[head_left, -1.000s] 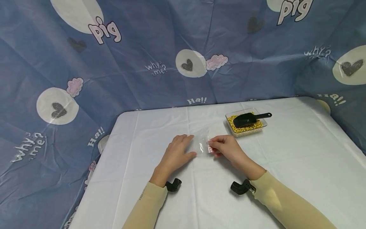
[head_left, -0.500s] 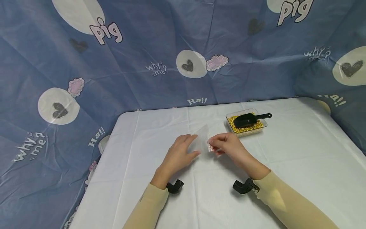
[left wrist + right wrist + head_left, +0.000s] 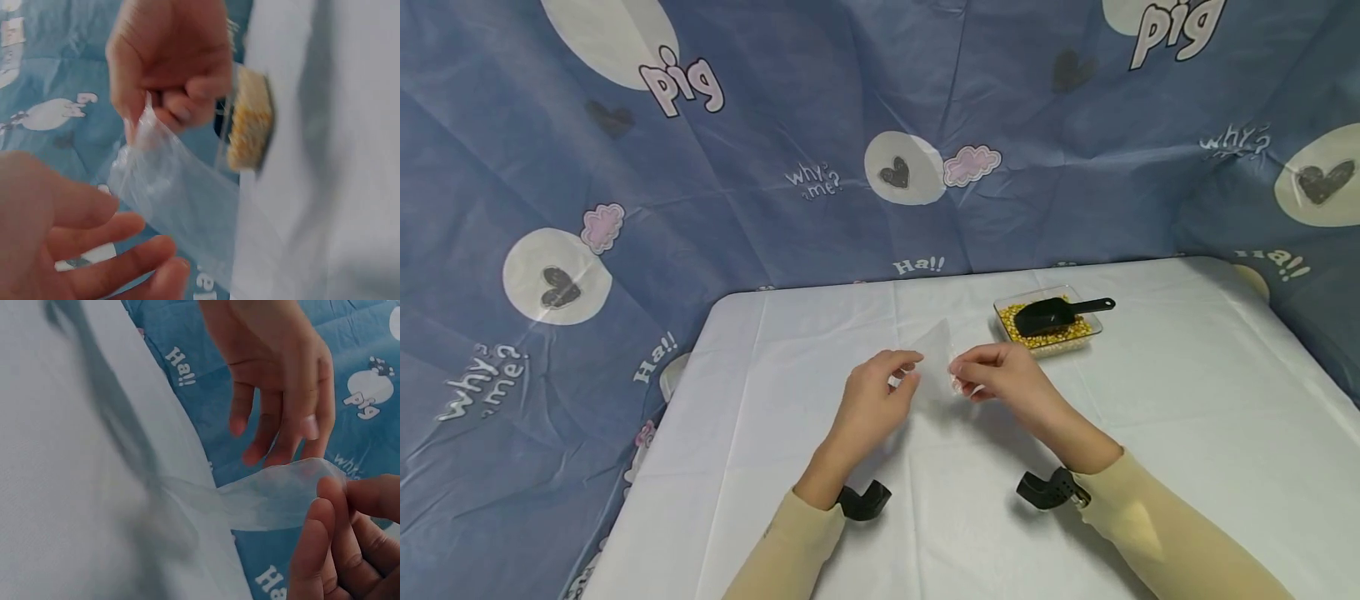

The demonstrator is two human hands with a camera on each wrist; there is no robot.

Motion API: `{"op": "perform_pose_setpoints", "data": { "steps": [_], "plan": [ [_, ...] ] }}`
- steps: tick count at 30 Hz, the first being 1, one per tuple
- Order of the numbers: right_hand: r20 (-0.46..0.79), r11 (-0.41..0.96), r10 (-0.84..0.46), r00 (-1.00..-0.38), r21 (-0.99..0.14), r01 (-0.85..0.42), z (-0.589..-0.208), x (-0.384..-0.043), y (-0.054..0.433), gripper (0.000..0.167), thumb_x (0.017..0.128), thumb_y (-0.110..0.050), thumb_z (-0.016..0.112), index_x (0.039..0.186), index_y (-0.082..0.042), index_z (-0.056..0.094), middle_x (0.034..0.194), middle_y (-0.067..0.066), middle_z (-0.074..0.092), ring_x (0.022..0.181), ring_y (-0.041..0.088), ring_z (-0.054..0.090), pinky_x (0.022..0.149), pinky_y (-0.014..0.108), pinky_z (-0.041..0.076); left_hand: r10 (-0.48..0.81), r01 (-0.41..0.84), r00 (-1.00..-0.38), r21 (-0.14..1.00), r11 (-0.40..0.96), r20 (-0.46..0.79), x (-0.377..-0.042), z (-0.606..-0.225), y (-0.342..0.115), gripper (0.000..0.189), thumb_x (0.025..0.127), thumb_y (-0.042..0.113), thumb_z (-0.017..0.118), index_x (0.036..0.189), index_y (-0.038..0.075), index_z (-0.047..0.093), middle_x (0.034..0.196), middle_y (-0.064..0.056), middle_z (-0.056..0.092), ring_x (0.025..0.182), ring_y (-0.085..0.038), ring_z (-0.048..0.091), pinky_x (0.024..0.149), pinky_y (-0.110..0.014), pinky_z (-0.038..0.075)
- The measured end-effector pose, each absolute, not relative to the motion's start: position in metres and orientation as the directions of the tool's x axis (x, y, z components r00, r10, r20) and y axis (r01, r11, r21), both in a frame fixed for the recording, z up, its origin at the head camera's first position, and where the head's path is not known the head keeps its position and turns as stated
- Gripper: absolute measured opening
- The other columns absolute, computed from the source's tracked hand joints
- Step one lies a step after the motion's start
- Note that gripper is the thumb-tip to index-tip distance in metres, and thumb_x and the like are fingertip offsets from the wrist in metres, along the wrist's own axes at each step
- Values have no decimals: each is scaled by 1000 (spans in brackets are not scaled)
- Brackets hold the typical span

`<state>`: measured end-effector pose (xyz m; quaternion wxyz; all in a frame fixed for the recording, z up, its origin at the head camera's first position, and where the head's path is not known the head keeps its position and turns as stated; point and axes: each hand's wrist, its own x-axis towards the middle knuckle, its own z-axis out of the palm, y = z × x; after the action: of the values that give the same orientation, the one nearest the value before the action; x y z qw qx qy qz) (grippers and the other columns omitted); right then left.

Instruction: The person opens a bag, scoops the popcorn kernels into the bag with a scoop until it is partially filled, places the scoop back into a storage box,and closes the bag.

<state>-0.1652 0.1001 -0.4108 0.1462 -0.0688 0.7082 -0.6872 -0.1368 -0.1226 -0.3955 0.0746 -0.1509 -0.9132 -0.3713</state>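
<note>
One free left hand [image 3: 877,398], fingers loose, sits left of the tub [image 3: 1060,347], nearer the person. Clear bag [image 3: 935,357], also left of the tub, is held up, no contents visible. Right hand [image 3: 1002,372], on the tub's near side, pinches the bag's edge. Picking up looks done; opening seems left. Black scoop [image 3: 1047,317] lies on corn [image 3: 1043,339] in the tub, no hand on it.

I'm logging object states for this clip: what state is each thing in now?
Clear plastic bag: held by one edge, looks empty; mouth open or shut unclear
Right hand: pinching the bag's edge
Left hand: gripping nothing, close to the bag
Clear tub: uncovered, holding yellow kernels
Black scoop: lying on the kernels, handle beyond the rim
White tablecloth: spread, creased
</note>
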Motion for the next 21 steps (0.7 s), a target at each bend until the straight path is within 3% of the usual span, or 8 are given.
{"op": "perform_pose_setpoints", "data": {
  "steps": [4, 8, 13, 21],
  "plan": [
    [-78, 61, -309, -948, -996, 63, -407, -162, 99, 22, 91, -18, 76, 99, 2, 76, 80, 10, 72, 72, 21, 67, 69, 37, 58, 144, 244, -970, 834, 495, 198, -135, -390, -120, 13, 100, 17, 64, 106, 15, 75, 84, 2, 69, 77, -15, 65, 64, -32, 55],
    [-45, 76, -327, -944, -997, 21, -404, -158, 97, 19, 90, -18, 77, 96, 0, 76, 80, 12, 72, 71, 22, 67, 68, 38, 58, 157, 146, -982, 942, 304, 101, -133, -388, -119, 11, 101, 16, 64, 101, 13, 74, 82, -11, 69, 77, -31, 67, 62, -36, 59],
    [-29, 86, -341, -940, -996, -1, -402, -155, 96, 16, 89, -16, 78, 94, -1, 77, 79, 13, 71, 70, 23, 66, 67, 37, 57, 156, 64, -987, 979, 196, 34, -131, -385, -116, 10, 99, 16, 66, 102, 10, 74, 91, -20, 70, 84, -35, 69, 68, -38, 59],
    [39, 135, -376, -926, -986, -96, -401, -151, 93, 13, 87, -17, 80, 90, -4, 78, 74, 13, 71, 65, 23, 65, 63, 36, 56, 155, -3, -988, 992, 126, -23, -129, -386, -111, 27, 96, 27, 72, 103, 1, 72, 90, -19, 72, 81, -30, 72, 70, -38, 59]
  ]
}}
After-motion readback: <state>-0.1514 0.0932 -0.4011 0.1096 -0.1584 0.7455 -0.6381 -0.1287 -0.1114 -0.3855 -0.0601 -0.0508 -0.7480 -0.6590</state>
